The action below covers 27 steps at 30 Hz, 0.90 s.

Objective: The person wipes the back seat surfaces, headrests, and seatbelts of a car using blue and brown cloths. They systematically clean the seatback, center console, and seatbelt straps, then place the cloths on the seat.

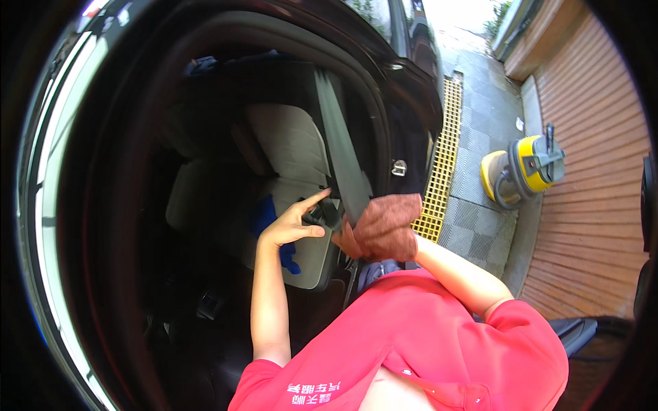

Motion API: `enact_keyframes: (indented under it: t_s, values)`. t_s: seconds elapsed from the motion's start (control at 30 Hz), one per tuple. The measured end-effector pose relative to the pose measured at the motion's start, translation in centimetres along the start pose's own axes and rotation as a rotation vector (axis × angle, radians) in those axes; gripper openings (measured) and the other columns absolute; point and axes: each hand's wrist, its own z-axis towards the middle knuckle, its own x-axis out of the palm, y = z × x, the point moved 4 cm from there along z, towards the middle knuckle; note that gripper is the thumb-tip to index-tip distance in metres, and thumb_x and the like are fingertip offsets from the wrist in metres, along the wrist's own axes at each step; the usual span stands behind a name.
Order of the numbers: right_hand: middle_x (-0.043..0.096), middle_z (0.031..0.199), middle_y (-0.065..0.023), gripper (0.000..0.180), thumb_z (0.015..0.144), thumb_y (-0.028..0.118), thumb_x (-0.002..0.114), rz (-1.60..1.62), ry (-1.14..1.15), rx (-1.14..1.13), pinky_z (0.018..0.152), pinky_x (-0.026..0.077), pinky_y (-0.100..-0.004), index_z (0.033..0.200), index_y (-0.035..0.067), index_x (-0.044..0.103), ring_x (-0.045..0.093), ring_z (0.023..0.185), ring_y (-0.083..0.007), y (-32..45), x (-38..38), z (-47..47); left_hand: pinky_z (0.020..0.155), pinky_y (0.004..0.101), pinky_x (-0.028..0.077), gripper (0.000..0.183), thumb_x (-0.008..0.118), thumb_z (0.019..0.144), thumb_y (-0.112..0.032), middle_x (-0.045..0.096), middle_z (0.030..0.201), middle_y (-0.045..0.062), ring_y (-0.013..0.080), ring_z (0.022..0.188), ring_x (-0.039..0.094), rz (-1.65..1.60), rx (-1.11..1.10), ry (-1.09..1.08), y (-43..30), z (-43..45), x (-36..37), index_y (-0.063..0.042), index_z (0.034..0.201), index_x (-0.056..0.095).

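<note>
A grey seat belt (pixel 339 138) runs down from the upper part of the car's door opening. Its lower end goes into a brown cloth (pixel 388 226), which my right hand holds folded around the webbing; the cloth hides most of that hand. My left hand (pixel 293 223) is beside the belt, thumb and index finger spread around a black belt fitting (pixel 324 213). Whether its other fingers grip the fitting is hidden. Below both hands is a light grey car seat (pixel 308 257). Partly behind my left hand, a blue cloth (pixel 264 213) lies on the seat.
The dark car door (pixel 411 97) stands open ahead. A yellow and grey vacuum cleaner (pixel 529 169) is on the tiled floor (pixel 473 169) to the right, near a brown slatted wall (pixel 586 169). Yellow drain grating (pixel 444 138) runs alongside the car.
</note>
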Motion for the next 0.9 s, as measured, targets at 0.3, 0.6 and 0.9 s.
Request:
enact_keyframes:
  t_s: [0.3, 0.6, 0.9]
  values:
    - [0.064, 0.076, -0.0146, 0.039, 0.073, 0.042, 0.082, 1.079, 0.255, 1.051, 0.070, 0.053, -0.0403, 0.078, 0.008, 0.063, 0.068, 0.073, -0.0303, 2.8, -7.6, -6.3, 0.094, 0.0407, 0.053, 0.032, 0.052, 0.105, -0.018, 0.075, 0.097, 0.023, 0.0304, 0.097, 0.072, -0.277, 0.476, -0.038, -12.8, 5.6, 8.1, 0.003, 0.084, 0.064]
    - [0.061, 0.073, -0.0057, 0.022, 0.078, 0.033, 0.078, 0.871, -0.450, 0.621, 0.069, 0.051, -0.0390, 0.077, 0.015, 0.066, 0.062, 0.070, -0.0244, -0.3, -10.9, -10.5, 0.101, 0.0442, 0.048, 0.049, 0.050, 0.104, -0.041, 0.072, 0.109, 0.023, 0.0360, 0.112, 0.066, -0.268, 0.580, -0.058, -18.8, 5.6, 18.8, 0.004, 0.099, 0.069]
    - [0.064, 0.079, -0.0153, 0.027, 0.084, 0.032, 0.068, 0.712, -0.656, 0.413, 0.066, 0.052, -0.0473, 0.073, 0.008, 0.062, 0.066, 0.074, -0.0292, 0.1, -10.2, -14.3, 0.095, 0.0444, 0.049, 0.066, 0.045, 0.101, -0.065, 0.069, 0.103, 0.019, 0.0332, 0.106, 0.063, -0.127, 0.623, -0.544, -20.3, 4.5, 16.7, -0.002, 0.097, 0.064]
